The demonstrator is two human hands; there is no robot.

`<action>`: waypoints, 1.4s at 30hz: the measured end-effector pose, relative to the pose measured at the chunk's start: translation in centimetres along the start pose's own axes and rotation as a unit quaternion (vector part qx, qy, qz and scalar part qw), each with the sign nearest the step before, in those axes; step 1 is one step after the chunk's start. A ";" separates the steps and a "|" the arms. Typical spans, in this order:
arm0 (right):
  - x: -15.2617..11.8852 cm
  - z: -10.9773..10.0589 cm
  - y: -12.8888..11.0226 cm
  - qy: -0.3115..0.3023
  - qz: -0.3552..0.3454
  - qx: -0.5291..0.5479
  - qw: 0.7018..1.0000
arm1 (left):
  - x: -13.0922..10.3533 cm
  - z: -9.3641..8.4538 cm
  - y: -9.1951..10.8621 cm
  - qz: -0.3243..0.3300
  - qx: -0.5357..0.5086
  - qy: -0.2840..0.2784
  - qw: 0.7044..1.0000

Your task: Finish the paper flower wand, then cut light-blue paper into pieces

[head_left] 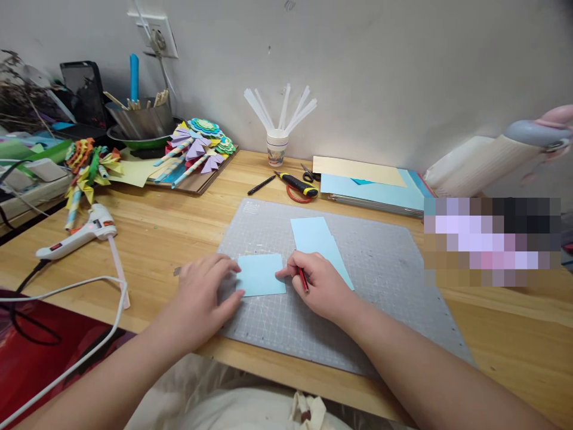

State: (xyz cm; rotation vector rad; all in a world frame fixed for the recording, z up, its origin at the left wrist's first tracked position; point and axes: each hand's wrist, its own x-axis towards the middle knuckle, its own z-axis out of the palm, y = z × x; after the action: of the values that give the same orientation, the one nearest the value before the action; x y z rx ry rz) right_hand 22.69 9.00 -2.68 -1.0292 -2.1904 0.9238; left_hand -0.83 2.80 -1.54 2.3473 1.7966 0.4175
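Note:
A small light-blue paper piece (261, 276) lies flat on a grey cutting mat (286, 328). My left hand (203, 292) rests at its left edge, thumb and fingers spread apart, their tips touching the paper. At the opposite edge is my right hand (320, 283), with its index finger pointing to the paper's right side. A slim red and black pencil (304, 279) is held in the curled fingers of that hand; its tip is hidden. Partly beneath my right hand, a longer light-blue paper strip (316, 234) lies on the mat.
Behind the mat are a black pen (261, 185), yellow-black pliers (298, 184), scissors (308, 173) and a paper cup (277, 149) of white sticks. Stacked paper (376, 188) sits back right. At left are a glue gun (83, 233), its cable (107, 325) and paper flowers (203, 140).

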 end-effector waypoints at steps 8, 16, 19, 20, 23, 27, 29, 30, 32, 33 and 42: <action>0.1 0.2 -0.2 0.030 0.010 0.020 0.999 | 3.5 -0.1 1.2 -0.019 -0.004 -0.115 0.993; 0.3 0.0 0.5 0.050 0.073 0.094 0.992 | 2.8 -1.7 3.3 0.175 -0.019 -0.107 0.979; 0.3 0.2 0.7 0.041 0.077 0.148 0.985 | 2.2 -2.1 3.4 0.294 0.014 -0.015 0.955; 0.3 0.2 0.8 0.034 0.082 0.182 0.979 | 2.0 -2.2 3.3 0.310 0.020 0.012 0.950; 0.5 0.2 0.7 0.011 0.103 0.274 0.956 | 1.6 -2.4 2.5 0.304 0.022 0.070 0.950; 0.7 0.0 0.5 0.010 0.116 0.287 0.951 | 1.6 -1.9 1.1 0.252 0.032 0.115 0.960; 0.7 -0.1 0.4 0.008 0.123 0.276 0.953 | 1.6 -1.4 0.6 0.233 0.023 0.125 0.964; 0.6 -0.1 0.3 0.007 0.122 0.262 0.957 | 1.7 -1.2 0.5 0.223 0.015 0.128 0.966; 0.4 -0.1 0.4 0.007 0.114 0.207 0.972 | 1.8 -0.9 0.2 0.195 0.004 0.126 0.973; 0.3 -0.1 0.4 0.010 0.109 0.168 0.980 | 1.8 -0.8 0.0 0.182 0.002 0.116 0.976; 0.2 0.1 0.6 0.020 0.118 -0.065 0.991 | 1.8 1.0 0.6 0.069 0.020 0.005 0.997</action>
State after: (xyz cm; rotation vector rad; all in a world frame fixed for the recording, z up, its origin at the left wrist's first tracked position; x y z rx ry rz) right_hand 22.82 9.38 -3.17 -1.3809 -2.1509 0.8627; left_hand 0.46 4.39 -2.13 2.5110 1.6667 0.4155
